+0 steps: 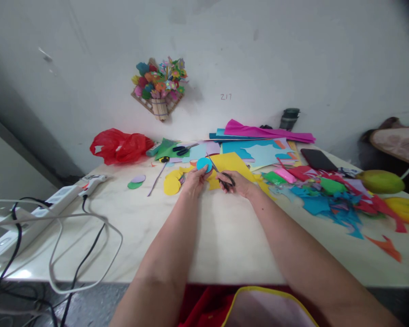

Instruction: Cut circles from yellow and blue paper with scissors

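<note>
My left hand pinches a round blue paper piece over the table. In my right hand is a pair of black-handled scissors, its blades pointing up and left close beside the blue circle. Whether the blades touch the paper I cannot tell. A yellow sheet lies behind and under my hands. Several yellow paper circles overlap just left of my left hand. Further left, a purple circle partly covers a green circle.
A second pair of scissors lies near the wall by a red plastic bag. Colourful scraps, a dark phone and yellow-green fruit are on the right. White power strips with loose cables occupy the left edge.
</note>
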A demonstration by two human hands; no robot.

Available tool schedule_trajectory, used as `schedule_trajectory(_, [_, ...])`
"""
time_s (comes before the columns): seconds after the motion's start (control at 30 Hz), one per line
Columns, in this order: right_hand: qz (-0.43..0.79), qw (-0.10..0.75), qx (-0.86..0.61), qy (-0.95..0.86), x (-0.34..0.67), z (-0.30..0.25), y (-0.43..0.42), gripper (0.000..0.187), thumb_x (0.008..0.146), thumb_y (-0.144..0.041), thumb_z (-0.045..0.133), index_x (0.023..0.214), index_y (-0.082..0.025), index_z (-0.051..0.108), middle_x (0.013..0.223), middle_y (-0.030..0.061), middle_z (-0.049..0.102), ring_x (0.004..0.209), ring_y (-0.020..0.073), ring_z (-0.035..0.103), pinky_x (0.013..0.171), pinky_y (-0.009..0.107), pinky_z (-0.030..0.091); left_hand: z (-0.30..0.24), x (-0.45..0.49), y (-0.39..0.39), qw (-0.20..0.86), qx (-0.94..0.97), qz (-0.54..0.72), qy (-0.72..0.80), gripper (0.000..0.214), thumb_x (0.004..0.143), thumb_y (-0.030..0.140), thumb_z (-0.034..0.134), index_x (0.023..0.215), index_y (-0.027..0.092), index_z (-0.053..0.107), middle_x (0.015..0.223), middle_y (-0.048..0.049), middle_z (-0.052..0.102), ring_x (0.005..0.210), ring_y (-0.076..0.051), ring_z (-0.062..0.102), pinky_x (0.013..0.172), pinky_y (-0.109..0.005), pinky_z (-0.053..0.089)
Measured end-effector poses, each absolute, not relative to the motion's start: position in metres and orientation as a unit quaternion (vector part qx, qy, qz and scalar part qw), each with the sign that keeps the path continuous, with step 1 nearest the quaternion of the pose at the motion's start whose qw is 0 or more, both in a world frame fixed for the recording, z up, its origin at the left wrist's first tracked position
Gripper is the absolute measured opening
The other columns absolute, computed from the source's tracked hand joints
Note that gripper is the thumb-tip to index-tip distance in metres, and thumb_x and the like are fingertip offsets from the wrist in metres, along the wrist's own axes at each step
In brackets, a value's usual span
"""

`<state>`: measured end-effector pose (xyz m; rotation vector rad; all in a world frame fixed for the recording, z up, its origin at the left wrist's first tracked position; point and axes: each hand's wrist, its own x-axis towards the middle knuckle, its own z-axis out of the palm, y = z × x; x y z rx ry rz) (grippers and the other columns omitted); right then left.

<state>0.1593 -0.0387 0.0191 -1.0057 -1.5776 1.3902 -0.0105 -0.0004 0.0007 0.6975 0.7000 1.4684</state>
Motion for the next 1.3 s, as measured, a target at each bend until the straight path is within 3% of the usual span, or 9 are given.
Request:
schedule_trajectory(0.4, [0.53,0.428,-0.417,-0.602,0.162,0.017,-0.034,0.041,0.07,-0.052,0.078,0.069,-0.018,0.055,0.057,-0.0014,0.059,0.042,0.0084,0.052,0.035,0.02,0.027,0.004,-0.012,-0.005,0.63,0.349,0.618,0.315,0.016,0.065,0.009,0.082,0.078,0.011,0.073,0.08,-0.0071,0.075,0.09,-0.023,0.075,0.09,-0.035,0.06])
schedule_trajectory(0.63, [0.544,0.377,-0.402,-0.632,0.179,0.024,-0.037,0.041,0.074,-0.055,0.073,0.075,-0.017,0.059,0.058,-0.001,0.059,0.044,0.0091,0.05,0.039,0.023,0.027,0.005,-0.017,-0.007,0.64,0.415,0.552,0.337,0.015,0.067,0.015,0.084,0.077,0.01,0.073,0.073,-0.0088,0.074,0.074,-0.022,0.075,0.081,-0.035,0.062])
schedule_trajectory(0.9, [0.572,0.339,-0.374,-0.646,0.193,0.031,-0.043,0.051,0.071,-0.061,0.071,0.09,-0.014,0.062,0.059,-0.0002,0.06,0.043,0.01,0.049,0.039,0.024,0.023,0.006,-0.019,-0.01,0.644,0.457,0.532,0.305,0.02,0.062,0.016,0.084,0.079,0.011,0.074,0.081,-0.0097,0.077,0.084,-0.025,0.075,0.085,-0.038,0.059])
schedule_trajectory(1.17, [0.568,0.331,-0.38,-0.651,0.194,0.034,-0.044,0.048,0.068,-0.059,0.071,0.085,-0.016,0.06,0.056,-0.0006,0.059,0.042,0.0102,0.047,0.038,0.024,0.025,0.009,-0.018,-0.013,0.671,0.443,0.52,0.289,0.021,0.056,0.01,0.083,0.073,0.014,0.071,0.077,-0.0073,0.076,0.094,-0.027,0.074,0.09,-0.037,0.057])
schedule_trajectory(1.3, [0.558,0.323,-0.382,-0.662,0.193,0.037,-0.045,0.048,0.067,-0.06,0.072,0.081,-0.016,0.059,0.056,-0.0009,0.058,0.042,0.0094,0.046,0.039,0.024,0.025,0.007,-0.019,-0.014,0.677,0.457,0.508,0.273,0.022,0.054,0.011,0.085,0.07,0.014,0.07,0.075,-0.0057,0.075,0.088,-0.023,0.074,0.086,-0.034,0.057])
